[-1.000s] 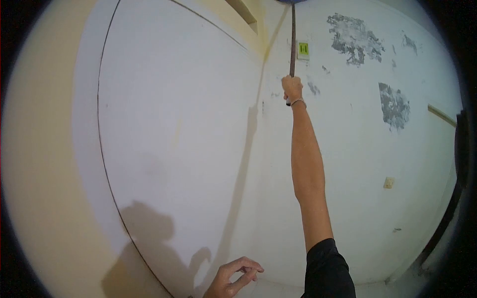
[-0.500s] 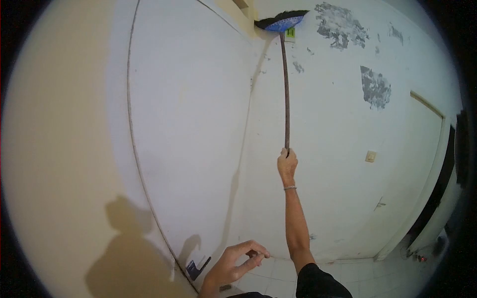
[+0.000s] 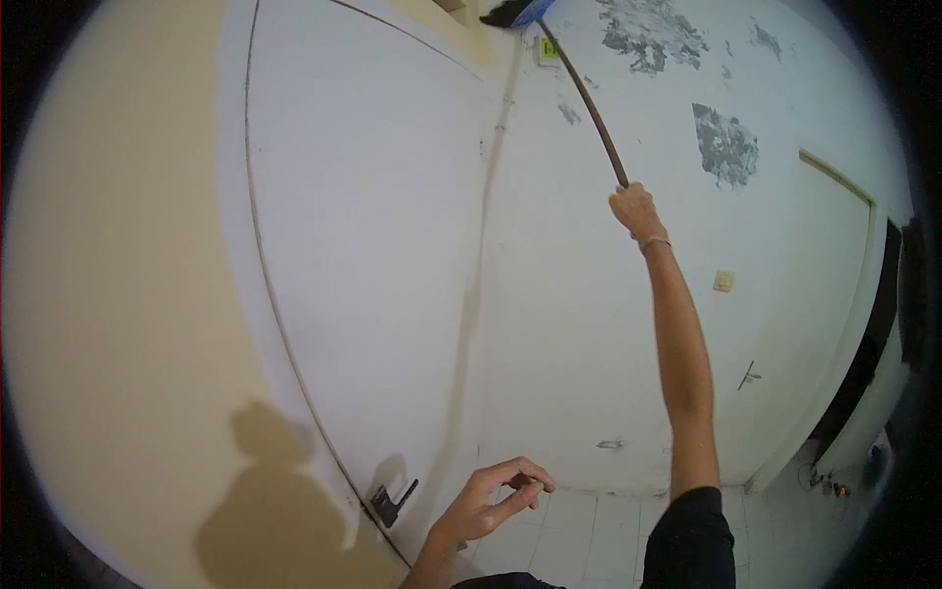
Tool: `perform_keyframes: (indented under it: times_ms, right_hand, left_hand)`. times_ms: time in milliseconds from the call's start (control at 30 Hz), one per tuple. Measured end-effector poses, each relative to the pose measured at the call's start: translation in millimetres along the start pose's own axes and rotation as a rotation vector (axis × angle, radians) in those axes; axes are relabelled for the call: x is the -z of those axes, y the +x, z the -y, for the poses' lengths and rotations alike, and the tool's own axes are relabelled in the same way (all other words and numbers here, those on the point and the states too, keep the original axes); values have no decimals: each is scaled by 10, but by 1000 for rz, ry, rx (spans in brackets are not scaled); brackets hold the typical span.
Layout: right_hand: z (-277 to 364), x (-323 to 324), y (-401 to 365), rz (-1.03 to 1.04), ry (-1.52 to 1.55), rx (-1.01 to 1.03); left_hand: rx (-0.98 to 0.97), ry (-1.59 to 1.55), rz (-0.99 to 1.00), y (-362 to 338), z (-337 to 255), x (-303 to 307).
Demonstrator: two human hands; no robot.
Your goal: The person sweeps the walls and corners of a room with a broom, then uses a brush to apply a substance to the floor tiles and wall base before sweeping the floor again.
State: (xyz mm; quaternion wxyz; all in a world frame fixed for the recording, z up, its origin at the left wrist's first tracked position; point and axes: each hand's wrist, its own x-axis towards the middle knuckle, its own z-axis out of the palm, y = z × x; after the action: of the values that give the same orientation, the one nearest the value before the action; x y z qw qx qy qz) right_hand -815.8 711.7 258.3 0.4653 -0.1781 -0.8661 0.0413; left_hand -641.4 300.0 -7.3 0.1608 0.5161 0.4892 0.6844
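My right hand [image 3: 637, 210] is wrapped round the lower part of a thin brown broom handle [image 3: 587, 98], with a bracelet at the wrist. The handle leans up and to the left. At its top, the blue broom head [image 3: 534, 12] with dark bristles is against the wall near the corner, partly cut off by the top edge of the view. Low in the middle, my left hand [image 3: 494, 499] has its fingers curled and its thumb near the fingertips. Whether anything small is between them cannot be made out.
A white door [image 3: 373, 245] with a dark handle [image 3: 391, 503] stands at the left. The white wall [image 3: 589, 324] has peeled grey patches [image 3: 726, 147] and a light switch [image 3: 723, 282]. A second door [image 3: 814, 265] is at the right. Pale floor tiles [image 3: 608, 535] lie below.
My right hand has moved up and to the right. The broom head has shifted up and left, and its handle now tilts. My left hand sits slightly higher and further right.
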Motion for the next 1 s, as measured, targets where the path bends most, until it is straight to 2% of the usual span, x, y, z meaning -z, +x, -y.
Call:
perform_keyframes:
  times_ms: [67, 167, 267, 300, 433, 533, 633, 767, 833, 867, 900, 933, 1000]
  right_hand:
    - [37, 589, -593, 51, 145, -214]
    - [-107, 1172, -1038, 126, -41, -100]
    - [-727, 1299, -1170, 168, -186, -17]
    - [-523, 1582, -1488, 143, -139, -112]
    - [-970, 1663, -2076, 312, -391, 153]
    - [-1012, 1866, -2651, 271, -179, -92]
    - [-1199, 2100, -2980, 298, -44, -137]
    - [-1119, 2295, -3170, 207, -70, -102]
    - [-1004, 2432, -2999, 158, -127, 31]
    - [-960, 2440, -2894, 67, -121, 101]
    - [-876, 2486, -2679, 180, -179, 72]
    - [-771, 2504, -2547, 47, -196, 121]
    - [-541, 2621, -2215, -9, -331, 330]
  left_hand:
    - [35, -1, 64, 25, 32, -169]
    - [54, -52, 144, 25, 84, -450]
    - [82, -110, 168, 7, 159, -932]
    - [99, -135, 173, -40, 194, -1077]
    - [114, -245, 180, -341, 365, -1691]
    - [169, -240, 153, -613, 385, -2099]
    - [196, -266, 80, -932, 262, -2428]
    - [207, -272, -34, -1250, 116, -2468]
    - [206, -245, -92, -1391, -21, -2493]
    - [196, -222, -111, -1475, -98, -2484]
    - [185, -198, -130, -1569, -168, -2460]
    - [174, -176, -150, -1674, -223, -2424]
    - [162, -158, -208, -1849, -352, -2312]
